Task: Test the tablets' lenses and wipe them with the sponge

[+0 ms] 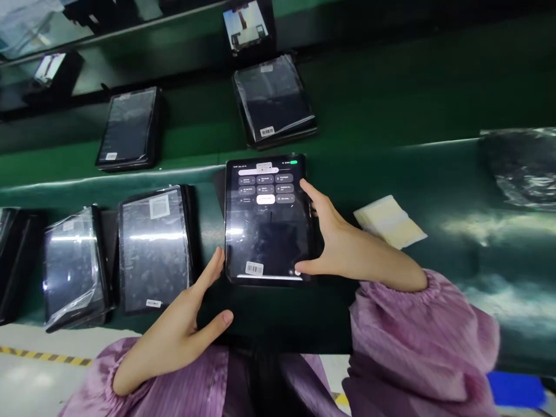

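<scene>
A black tablet (269, 243) lies in front of me, its screen lit with a panel of setting tiles and one white tile. Barcode stickers show at its top and bottom. My right hand (332, 237) grips the tablet's right edge, the thumb over the lower right corner of the screen and the other fingers along the side, partly hidden. At the lower left edge is my left hand (195, 313), its fingers stretched toward the tablet's side and the thumb held apart. Whether its fingertips touch the edge is hard to tell.
Film-covered tablets (154, 255) stand in stacks to the left, with further stacks (275, 98) behind. A pad of pale yellow sheets (391, 221) lies to the right. Clear plastic film (521, 168) is at the far right of the green table (417, 179). Lit small screens (245, 26) stand at the back.
</scene>
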`<state>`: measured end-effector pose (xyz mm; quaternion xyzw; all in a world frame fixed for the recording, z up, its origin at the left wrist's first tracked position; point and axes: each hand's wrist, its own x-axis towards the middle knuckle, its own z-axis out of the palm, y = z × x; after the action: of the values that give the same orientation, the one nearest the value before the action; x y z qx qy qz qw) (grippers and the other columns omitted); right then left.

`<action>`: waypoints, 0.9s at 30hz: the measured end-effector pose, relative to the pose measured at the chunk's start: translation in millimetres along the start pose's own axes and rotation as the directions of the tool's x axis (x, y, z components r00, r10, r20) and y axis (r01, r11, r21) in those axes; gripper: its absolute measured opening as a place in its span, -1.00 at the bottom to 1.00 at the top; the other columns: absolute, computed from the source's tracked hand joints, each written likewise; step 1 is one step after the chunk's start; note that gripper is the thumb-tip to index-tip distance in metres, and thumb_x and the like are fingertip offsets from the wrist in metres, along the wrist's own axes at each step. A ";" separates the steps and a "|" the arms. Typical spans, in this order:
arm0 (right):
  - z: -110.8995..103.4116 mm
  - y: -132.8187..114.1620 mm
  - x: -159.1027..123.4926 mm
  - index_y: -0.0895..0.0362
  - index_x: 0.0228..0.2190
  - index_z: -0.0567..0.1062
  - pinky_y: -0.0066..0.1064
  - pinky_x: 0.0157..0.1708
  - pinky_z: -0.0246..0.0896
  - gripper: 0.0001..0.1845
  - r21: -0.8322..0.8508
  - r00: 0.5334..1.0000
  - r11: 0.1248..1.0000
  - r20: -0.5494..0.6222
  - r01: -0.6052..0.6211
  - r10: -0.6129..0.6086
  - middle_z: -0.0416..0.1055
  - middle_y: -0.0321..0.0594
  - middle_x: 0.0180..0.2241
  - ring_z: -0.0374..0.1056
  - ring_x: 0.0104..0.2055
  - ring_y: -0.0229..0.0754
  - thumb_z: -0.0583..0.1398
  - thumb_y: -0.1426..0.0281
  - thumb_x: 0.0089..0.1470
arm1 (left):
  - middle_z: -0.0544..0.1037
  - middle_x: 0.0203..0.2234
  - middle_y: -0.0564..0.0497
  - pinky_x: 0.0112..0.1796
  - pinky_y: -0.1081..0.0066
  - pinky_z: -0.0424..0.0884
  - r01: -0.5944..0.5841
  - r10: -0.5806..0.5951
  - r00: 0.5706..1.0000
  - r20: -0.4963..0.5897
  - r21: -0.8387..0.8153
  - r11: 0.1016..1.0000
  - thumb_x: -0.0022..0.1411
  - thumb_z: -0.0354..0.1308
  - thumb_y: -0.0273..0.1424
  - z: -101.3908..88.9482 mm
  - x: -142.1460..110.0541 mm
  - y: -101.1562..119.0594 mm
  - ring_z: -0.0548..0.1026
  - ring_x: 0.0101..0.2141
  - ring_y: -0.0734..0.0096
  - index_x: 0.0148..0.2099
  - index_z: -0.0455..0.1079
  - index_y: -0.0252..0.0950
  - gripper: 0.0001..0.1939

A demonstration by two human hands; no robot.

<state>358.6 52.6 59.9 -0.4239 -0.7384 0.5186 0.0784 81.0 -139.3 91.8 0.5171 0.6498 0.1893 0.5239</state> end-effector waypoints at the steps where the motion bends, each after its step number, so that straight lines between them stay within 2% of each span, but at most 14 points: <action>1: 1.6 0.0 -0.3 -0.34 0.43 -0.41 0.36 0.26 0.17 0.60 -0.002 1.000 1.000 -0.002 0.006 -0.006 -0.43 -0.27 0.50 -0.18 0.45 0.52 0.55 0.15 -0.29 | 0.02 0.46 0.00 0.19 -0.10 0.42 -0.007 0.007 1.000 -0.014 -0.001 1.000 0.41 0.15 -0.22 -0.1 -0.1 -0.2 0.12 0.39 -0.13 0.53 -0.34 0.07 -0.12; 6: 5.8 4.1 0.9 -0.33 0.43 -0.39 0.43 0.27 0.08 0.69 -0.033 1.000 0.999 0.010 -0.007 0.007 -0.61 -0.30 0.50 -0.41 0.47 0.57 0.59 0.13 -0.41 | 0.07 0.45 0.03 0.22 -0.13 0.39 -0.012 0.013 0.999 -0.034 0.034 0.999 0.37 0.19 -0.22 -0.3 -0.2 -1.6 0.17 0.38 -0.12 0.52 -0.29 0.13 -0.10; 8: 3.7 4.3 1.7 -0.32 0.43 -0.38 0.44 0.28 0.05 0.69 -0.023 1.000 1.000 0.008 -0.003 0.004 -0.54 -0.28 0.50 -0.34 0.47 0.57 0.59 0.11 -0.42 | 0.07 0.44 0.03 0.22 -0.13 0.38 -0.008 0.010 0.999 -0.036 0.046 0.999 0.37 0.20 -0.23 0.2 -0.3 -1.4 0.18 0.37 -0.13 0.53 -0.29 0.12 -0.10; 10: 1.4 2.7 3.2 -0.29 0.44 -0.37 0.41 0.29 0.05 0.59 0.019 1.000 1.000 -0.019 0.014 -0.014 -0.37 -0.23 0.50 -0.19 0.45 0.53 0.55 0.07 -0.30 | 0.07 0.45 0.02 0.23 -0.15 0.37 -0.009 0.011 0.999 -0.035 0.054 0.999 0.37 0.19 -0.23 0.9 -0.5 -1.1 0.17 0.38 -0.13 0.53 -0.31 0.10 -0.09; 12: 1.8 -0.3 6.0 -0.23 0.45 -0.32 0.35 0.31 0.07 0.42 0.072 0.995 0.997 -0.100 0.031 -0.024 -0.18 -0.16 0.47 -0.07 0.43 0.44 0.48 0.05 -0.11 | 0.08 0.45 0.01 0.23 -0.15 0.36 -0.015 0.017 0.999 -0.040 0.052 0.999 0.37 0.19 -0.22 1.7 -0.7 -1.0 0.17 0.38 -0.13 0.53 -0.30 0.09 -0.10; 14: 6.6 -3.9 10.3 -0.18 0.45 -0.26 0.27 0.33 0.08 0.24 0.109 0.979 0.993 -0.205 0.045 -0.021 -0.08 -0.13 0.44 -0.03 0.43 0.35 0.39 0.05 0.04 | 0.10 0.44 0.00 0.22 -0.12 0.38 -0.022 0.024 0.999 -0.049 0.044 0.999 0.36 0.20 -0.22 2.2 -0.6 -1.5 0.20 0.37 -0.12 0.53 -0.27 0.08 -0.10; 18: 24.5 -10.7 19.8 -0.16 0.42 -0.18 0.16 0.35 0.10 0.09 0.147 0.948 0.987 -0.318 0.059 -0.009 -0.10 -0.14 0.42 0.00 0.42 0.24 0.33 0.07 0.11 | 0.15 0.42 -0.01 0.22 -0.09 0.41 -0.032 0.034 0.998 -0.060 0.030 0.999 0.34 0.22 -0.21 2.6 0.1 -2.9 0.25 0.34 -0.11 0.53 -0.23 0.06 -0.10; 22: 40.0 -15.9 26.5 -0.14 0.40 -0.17 0.10 0.36 0.10 0.08 0.171 0.927 0.984 -0.375 0.050 0.018 -0.17 -0.10 0.41 0.00 0.42 0.20 0.33 0.09 0.09 | 0.17 0.42 -0.01 0.22 -0.10 0.39 -0.037 0.038 0.998 -0.059 0.017 0.999 0.34 0.22 -0.21 2.9 0.8 -2.1 0.22 0.36 -0.12 0.53 -0.23 0.05 -0.10; 25: 48.8 -20.3 32.6 -0.05 0.40 -0.18 0.10 0.41 -0.02 0.16 0.139 0.894 0.989 -0.448 0.052 0.016 -0.19 -0.02 0.40 -0.09 0.45 0.22 0.37 0.07 0.03 | 0.16 0.42 -0.02 0.23 -0.10 0.37 -0.034 0.035 0.998 -0.046 0.015 0.999 0.35 0.22 -0.22 2.8 1.5 0.2 0.20 0.36 -0.13 0.53 -0.25 0.03 -0.09; 27: 53.4 -23.5 37.5 -0.02 0.40 -0.18 0.16 0.43 -0.11 0.22 0.075 0.861 0.996 -0.508 0.047 -0.002 -0.19 0.03 0.40 -0.17 0.47 0.28 0.40 0.04 -0.02 | 0.17 0.42 -0.03 0.23 -0.08 0.38 -0.037 0.038 0.998 -0.042 0.020 0.999 0.34 0.23 -0.22 2.6 1.7 1.7 0.21 0.36 -0.13 0.53 -0.24 0.03 -0.08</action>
<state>292.6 39.3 43.3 -0.5321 -0.6745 0.4187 0.2942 84.3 -137.9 91.3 0.5301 0.6526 0.2037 0.5015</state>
